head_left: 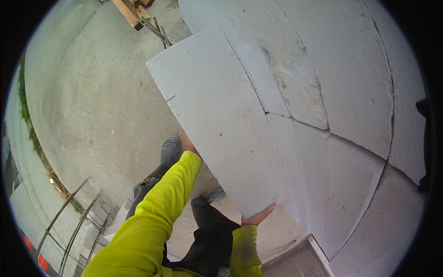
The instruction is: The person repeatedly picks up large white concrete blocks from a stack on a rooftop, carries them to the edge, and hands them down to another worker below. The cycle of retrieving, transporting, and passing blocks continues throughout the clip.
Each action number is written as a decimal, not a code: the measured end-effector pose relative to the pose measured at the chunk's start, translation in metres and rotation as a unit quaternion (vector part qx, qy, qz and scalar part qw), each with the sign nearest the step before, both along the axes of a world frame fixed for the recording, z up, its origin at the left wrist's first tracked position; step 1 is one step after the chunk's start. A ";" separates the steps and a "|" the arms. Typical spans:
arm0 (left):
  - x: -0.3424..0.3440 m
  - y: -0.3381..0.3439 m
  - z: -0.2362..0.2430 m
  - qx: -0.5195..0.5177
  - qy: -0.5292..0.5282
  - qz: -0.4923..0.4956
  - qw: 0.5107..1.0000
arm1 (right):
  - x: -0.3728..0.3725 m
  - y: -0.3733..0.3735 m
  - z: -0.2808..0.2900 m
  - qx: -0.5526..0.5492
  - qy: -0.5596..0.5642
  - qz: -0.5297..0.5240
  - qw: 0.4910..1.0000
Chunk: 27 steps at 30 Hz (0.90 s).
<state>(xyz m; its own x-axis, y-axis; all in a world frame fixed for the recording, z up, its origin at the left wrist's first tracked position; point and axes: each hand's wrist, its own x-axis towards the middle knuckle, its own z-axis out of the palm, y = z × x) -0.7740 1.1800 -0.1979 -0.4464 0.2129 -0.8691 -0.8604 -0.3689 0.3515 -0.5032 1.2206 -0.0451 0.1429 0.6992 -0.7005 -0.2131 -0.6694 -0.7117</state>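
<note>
A large pale grey concrete block (217, 120) slants across the middle, its small dents and a short crack showing on the top face. My left hand (188, 142) grips its left long side; the fingers are mostly hidden beneath the block. At the block's near end, my right hand (259, 216) holds the bottom corner, with fingertips visible along the edge. Its right long side lies close against more pale blocks (350, 83), separated from them by a dark seam; whether it rests on them I cannot tell.
Wooden planks (128, 13) and thin rods (159, 32) lie at the far side. A pole railing (69, 226) stands lower left near white blocks (94, 217). My boot (170, 148) is on the concrete floor (110, 101). A light-rimmed grey panel (297, 261) is lower right.
</note>
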 end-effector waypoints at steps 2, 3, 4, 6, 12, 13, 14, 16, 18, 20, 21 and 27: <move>-0.016 0.019 0.010 0.068 -0.022 0.015 0.997 | 0.000 0.002 -0.003 0.001 -0.002 0.016 1.000; -0.037 0.035 0.013 0.040 -0.017 -0.003 0.999 | 0.002 0.003 -0.004 0.016 0.019 0.029 0.999; -0.043 0.035 0.023 0.014 0.003 -0.033 0.999 | 0.007 0.002 -0.001 0.007 0.027 0.038 0.999; -0.049 0.014 0.048 -0.102 0.061 -0.133 0.984 | 0.021 -0.001 0.008 -0.025 -0.036 0.096 0.994; -0.015 -0.195 0.175 -0.317 0.388 -0.282 0.818 | 0.075 -0.025 0.078 -0.161 -0.172 0.350 0.907; 0.014 -0.246 0.198 -0.353 0.328 -0.275 0.832 | 0.086 -0.028 0.095 -0.148 -0.174 0.437 0.870; 0.048 -0.300 0.219 -0.379 0.330 -0.223 0.836 | 0.096 -0.031 0.110 -0.142 -0.176 0.527 0.819; 0.138 -0.405 0.261 -0.479 0.196 -0.155 0.842 | 0.110 -0.025 0.139 -0.121 -0.172 0.663 0.718; 0.251 -0.494 0.305 -0.595 0.101 -0.099 0.791 | 0.121 -0.011 0.165 -0.085 -0.166 0.763 0.618; 0.372 -0.550 0.351 -0.649 -0.075 -0.071 0.754 | 0.127 0.009 0.187 -0.084 -0.194 0.811 0.546; 0.428 -0.565 0.369 -0.648 -0.150 -0.047 0.745 | 0.127 0.019 0.196 -0.088 -0.203 0.823 0.524; 0.682 -0.525 0.402 -0.581 -0.329 0.154 0.729 | 0.114 0.044 0.210 -0.058 -0.283 0.839 0.461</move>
<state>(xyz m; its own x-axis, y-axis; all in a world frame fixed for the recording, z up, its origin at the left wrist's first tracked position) -0.0917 0.6547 0.2036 0.2772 -0.8588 -0.4309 -0.9227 -0.3630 0.1299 -0.3890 1.2647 0.1653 -0.3477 0.1192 -0.9300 0.8718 0.4060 -0.2739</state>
